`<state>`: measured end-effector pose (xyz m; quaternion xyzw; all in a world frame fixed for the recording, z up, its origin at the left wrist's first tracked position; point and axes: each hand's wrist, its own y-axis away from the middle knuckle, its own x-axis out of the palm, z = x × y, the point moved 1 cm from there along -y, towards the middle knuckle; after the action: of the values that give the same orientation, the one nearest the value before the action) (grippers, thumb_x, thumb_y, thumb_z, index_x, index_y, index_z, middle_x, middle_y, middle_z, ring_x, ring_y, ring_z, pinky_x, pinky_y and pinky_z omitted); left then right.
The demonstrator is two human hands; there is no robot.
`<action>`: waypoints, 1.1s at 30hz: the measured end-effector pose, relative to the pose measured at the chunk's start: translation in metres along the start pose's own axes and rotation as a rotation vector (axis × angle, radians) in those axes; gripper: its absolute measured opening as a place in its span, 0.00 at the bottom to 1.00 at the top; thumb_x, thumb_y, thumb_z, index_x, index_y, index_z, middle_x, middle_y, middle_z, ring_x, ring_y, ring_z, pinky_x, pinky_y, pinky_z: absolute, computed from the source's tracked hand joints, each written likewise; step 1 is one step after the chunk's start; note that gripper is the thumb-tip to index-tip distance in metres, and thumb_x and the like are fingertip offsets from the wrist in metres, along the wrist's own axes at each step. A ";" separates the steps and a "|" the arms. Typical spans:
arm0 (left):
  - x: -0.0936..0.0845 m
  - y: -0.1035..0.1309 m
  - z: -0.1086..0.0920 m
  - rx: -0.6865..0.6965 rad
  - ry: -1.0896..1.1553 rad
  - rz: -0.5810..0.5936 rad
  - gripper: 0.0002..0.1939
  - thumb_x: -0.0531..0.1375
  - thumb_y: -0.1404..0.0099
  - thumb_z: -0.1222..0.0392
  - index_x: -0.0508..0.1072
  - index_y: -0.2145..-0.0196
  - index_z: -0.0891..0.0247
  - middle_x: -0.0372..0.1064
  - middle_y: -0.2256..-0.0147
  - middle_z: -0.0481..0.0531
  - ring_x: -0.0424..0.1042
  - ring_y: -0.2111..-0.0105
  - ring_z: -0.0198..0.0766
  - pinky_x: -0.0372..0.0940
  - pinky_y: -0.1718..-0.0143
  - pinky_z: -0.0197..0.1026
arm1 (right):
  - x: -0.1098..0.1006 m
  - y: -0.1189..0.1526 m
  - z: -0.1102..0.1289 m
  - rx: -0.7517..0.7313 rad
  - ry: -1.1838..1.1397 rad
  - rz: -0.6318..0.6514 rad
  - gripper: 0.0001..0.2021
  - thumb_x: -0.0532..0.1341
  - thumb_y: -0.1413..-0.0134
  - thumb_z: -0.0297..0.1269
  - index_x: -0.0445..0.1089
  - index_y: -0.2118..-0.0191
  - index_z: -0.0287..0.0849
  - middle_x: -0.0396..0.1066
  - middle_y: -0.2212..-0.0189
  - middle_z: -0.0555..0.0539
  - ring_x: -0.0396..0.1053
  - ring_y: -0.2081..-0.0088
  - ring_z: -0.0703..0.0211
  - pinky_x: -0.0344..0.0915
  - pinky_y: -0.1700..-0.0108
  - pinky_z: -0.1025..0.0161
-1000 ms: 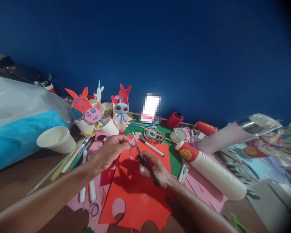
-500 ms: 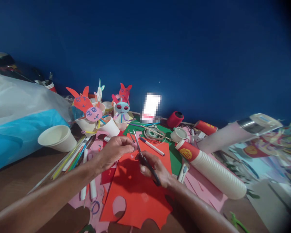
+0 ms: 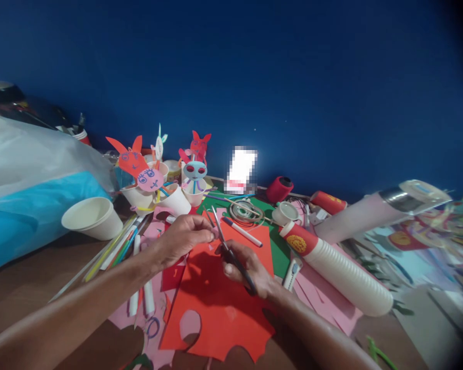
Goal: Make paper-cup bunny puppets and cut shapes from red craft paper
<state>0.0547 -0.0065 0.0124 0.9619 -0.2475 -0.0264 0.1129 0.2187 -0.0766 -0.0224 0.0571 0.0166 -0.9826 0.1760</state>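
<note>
A pair of black-handled scissors (image 3: 220, 231) is in my right hand (image 3: 250, 264), its blades parted and pointing up and away from me. The fingers of my left hand (image 3: 185, 234) are pinched on a small piece of pink paper (image 3: 216, 233), which sits at the blades. Both hands are above a red paper sheet (image 3: 219, 303) with rounded cut-outs along its near edge. Beyond them, a white marker (image 3: 242, 231) with a dark cap lies on the sheet. Part of the pink piece is hidden by my left fingertips and the scissors.
Paper cups with animal-face cutouts (image 3: 150, 180) stand back left, near a white cup (image 3: 92, 216) and several markers (image 3: 118, 249). A stack of cups (image 3: 339, 272), a box cutter (image 3: 292, 273) and a red spool (image 3: 279, 190) are at right. A blue wall rises behind.
</note>
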 end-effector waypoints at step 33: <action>-0.011 -0.001 -0.007 -0.061 -0.149 0.107 0.05 0.58 0.52 0.65 0.74 0.75 0.65 0.71 0.76 0.50 0.67 0.74 0.33 0.59 0.69 0.37 | -0.006 0.001 -0.005 0.023 0.068 0.032 0.13 0.62 0.55 0.37 0.65 0.61 0.40 0.60 0.75 0.53 0.57 0.75 0.66 0.56 0.72 0.68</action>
<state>0.0462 0.0009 0.0185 0.9389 -0.3052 -0.0993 0.1247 0.2251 -0.0755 -0.0270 0.0928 0.0104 -0.9772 0.1905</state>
